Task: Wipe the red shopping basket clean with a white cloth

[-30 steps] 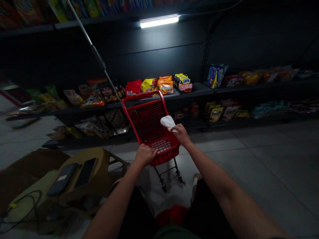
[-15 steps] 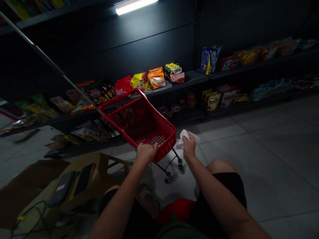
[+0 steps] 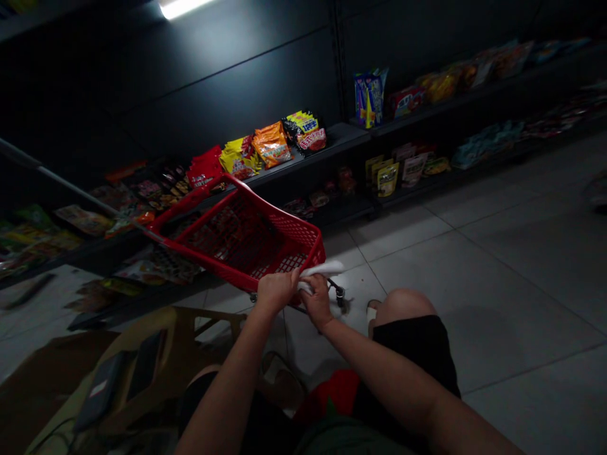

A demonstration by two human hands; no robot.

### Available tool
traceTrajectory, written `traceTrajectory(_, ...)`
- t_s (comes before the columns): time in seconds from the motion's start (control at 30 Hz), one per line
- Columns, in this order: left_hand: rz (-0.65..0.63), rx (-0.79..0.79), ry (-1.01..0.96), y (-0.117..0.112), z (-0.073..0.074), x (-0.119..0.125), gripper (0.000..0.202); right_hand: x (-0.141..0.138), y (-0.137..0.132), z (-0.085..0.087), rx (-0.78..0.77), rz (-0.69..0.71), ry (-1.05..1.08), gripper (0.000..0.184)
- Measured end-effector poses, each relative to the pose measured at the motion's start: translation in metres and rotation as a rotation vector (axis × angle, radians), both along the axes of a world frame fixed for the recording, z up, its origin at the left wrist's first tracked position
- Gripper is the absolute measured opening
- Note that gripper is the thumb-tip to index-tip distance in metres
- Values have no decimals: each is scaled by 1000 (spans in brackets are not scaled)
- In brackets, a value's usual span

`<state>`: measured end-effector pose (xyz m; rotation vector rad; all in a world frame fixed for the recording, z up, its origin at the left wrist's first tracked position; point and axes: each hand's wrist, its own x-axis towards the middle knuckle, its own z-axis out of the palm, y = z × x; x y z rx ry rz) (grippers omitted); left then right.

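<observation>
Our left hand (image 3: pixel 277 292) is curled shut over the near rim of a red wheeled shopping basket (image 3: pixel 246 243). Our right hand (image 3: pixel 317 301) sits just beside it, closed around a white cloth (image 3: pixel 322 270) that lies pressed along the same rim near the corner. The basket stands at centre frame, tilted, its far end reaching left toward a dark store shelf (image 3: pixel 332 136). Bright snack packets (image 3: pixel 271 145) line that shelf, upper middle. At lower left, a tan plastic chair (image 3: pixel 208 322) holds two dark phones (image 3: pixel 145 363). Our bare knee (image 3: pixel 403 309) shows at lower right, above grey floor tiles (image 3: pixel 474 284).
</observation>
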<state>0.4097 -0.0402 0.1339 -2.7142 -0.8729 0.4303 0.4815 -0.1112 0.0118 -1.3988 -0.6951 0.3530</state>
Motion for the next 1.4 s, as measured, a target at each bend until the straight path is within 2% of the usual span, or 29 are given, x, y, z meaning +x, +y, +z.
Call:
traceTrajectory(0.1,17,3,16,-4,3,2,57,33,18,-1,52,-163,156,30)
traceTrajectory(0.17,34,2,30,-4,4,1,59,41,26,-5,99,-189,278,40)
traceTrajectory(0.23,43,-4,49,-4,5,-1,57,31,26,-10,119,-177,331,47)
traceTrajectory(0.33,20,-27,83,0,6,-3,48,-6,16,-17,121,-126,287,45)
traceTrajectory(0.43,-11,-58,112,4,9,-4,37,-33,5,-14,145,-8,346,36)
traceTrajectory(0.5,-24,-82,124,7,11,-3,35,-34,6,-8,158,4,463,35)
traceTrajectory(0.63,-36,-108,127,9,13,3,38,-3,21,3,191,-144,619,54)
traceTrajectory(0.8,-37,-108,121,9,10,9,42,58,42,11,248,-256,729,43)
traceTrajectory(0.87,-31,-111,126,9,8,7,42,70,44,14,253,-223,722,42)
traceTrajectory(0.93,-25,-114,132,8,7,3,41,59,40,13,221,-159,672,39)
traceTrajectory(1.03,-32,-120,135,7,8,-3,38,10,23,3,149,-106,617,32)
traceTrajectory(1.1,-35,-119,131,7,9,-5,37,-22,12,-4,133,8,655,30)
traceTrajectory(1.17,-28,-117,125,7,10,-7,38,-30,10,-8,139,90,709,29)
traceTrajectory(1.2,-19,-117,123,6,10,-8,38,-23,13,-8,141,62,732,29)
traceTrajectory(1.3,27,-119,115,3,11,-12,46,24,32,-1,139,-219,752,37)
traceTrajectory(1.33,45,-119,110,1,11,-14,51,38,39,2,127,-273,737,40)
traceTrajectory(1.4,66,-114,103,-3,10,-17,57,48,46,3,91,-266,683,38)
